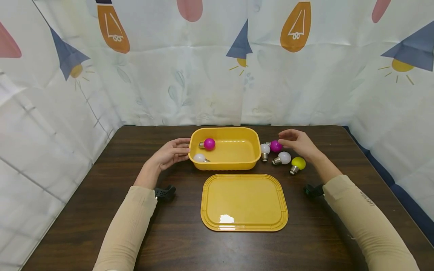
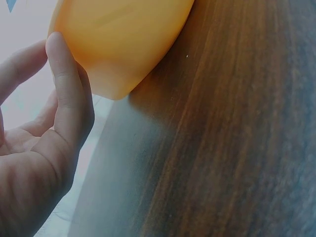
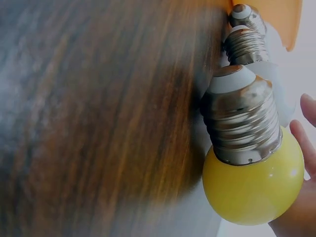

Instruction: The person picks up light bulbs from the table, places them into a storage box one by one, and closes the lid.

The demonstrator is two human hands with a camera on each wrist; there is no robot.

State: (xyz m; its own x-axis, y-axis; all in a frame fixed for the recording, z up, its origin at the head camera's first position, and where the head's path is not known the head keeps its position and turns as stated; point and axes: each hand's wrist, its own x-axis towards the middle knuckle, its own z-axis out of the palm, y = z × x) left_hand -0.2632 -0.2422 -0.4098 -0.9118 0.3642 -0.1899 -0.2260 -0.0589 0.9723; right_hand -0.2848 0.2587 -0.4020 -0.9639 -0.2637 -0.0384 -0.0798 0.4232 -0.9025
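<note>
A yellow plastic box (image 1: 223, 165) holds a magenta light bulb (image 1: 209, 143) and a white bulb (image 1: 199, 157). My left hand (image 1: 174, 151) is at the box's left end, with relaxed fingers touching its outer wall; the left wrist view shows a fingertip (image 2: 58, 44) against that wall. To the right of the box, my right hand (image 1: 298, 143) is over a second magenta bulb (image 1: 276, 146), its loosely bent fingers apart and the thumb close to the bulb. Two white bulbs (image 1: 284, 157) and a yellow bulb (image 1: 298, 163) lie beside it. The yellow bulb (image 3: 254, 182) looms large in the right wrist view.
A flat yellow lid (image 1: 244, 203) lies on the dark wooden table (image 1: 183, 241) in front of the box. Behind the table hangs a white printed curtain (image 1: 210, 86). Dark wrist straps (image 1: 165, 193) sit at both sleeve cuffs.
</note>
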